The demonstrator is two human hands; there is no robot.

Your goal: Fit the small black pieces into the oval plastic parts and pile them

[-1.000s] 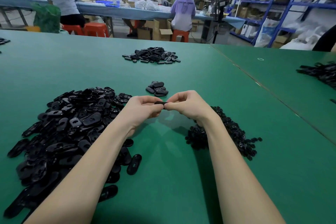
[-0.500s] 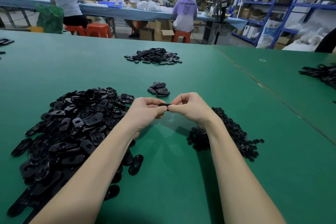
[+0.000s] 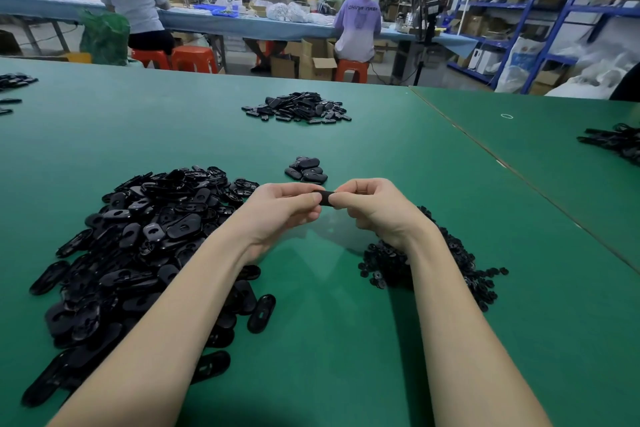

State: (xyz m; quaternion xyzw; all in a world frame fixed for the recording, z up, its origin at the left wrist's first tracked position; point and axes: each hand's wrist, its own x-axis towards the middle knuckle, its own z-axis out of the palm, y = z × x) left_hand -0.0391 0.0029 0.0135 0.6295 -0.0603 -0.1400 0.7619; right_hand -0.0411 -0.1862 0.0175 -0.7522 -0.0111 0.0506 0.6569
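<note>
Above the middle of the green tabletop (image 3: 346,340), near its front edge, the left hand (image 3: 280,208) and the right hand (image 3: 374,208) are pinching one oval plastic part (image 3: 325,199) between them, fingers curled round its two ends. It is showing only as a dark, matte, edge-on strip; whether a small black piece is already seated is hidden. Judging by this, the fitting step is in hand. Next is likely calling for pressing the insert home, then carrying the part forward to the small pile of finished parts (image 3: 306,170) just beyond the hands. Loose ovals (image 3: 138,246) are lying heaped toward the left edge, glossy and slotted; small black pieces (image 3: 433,270) are heaped under the right wrist.
</note>
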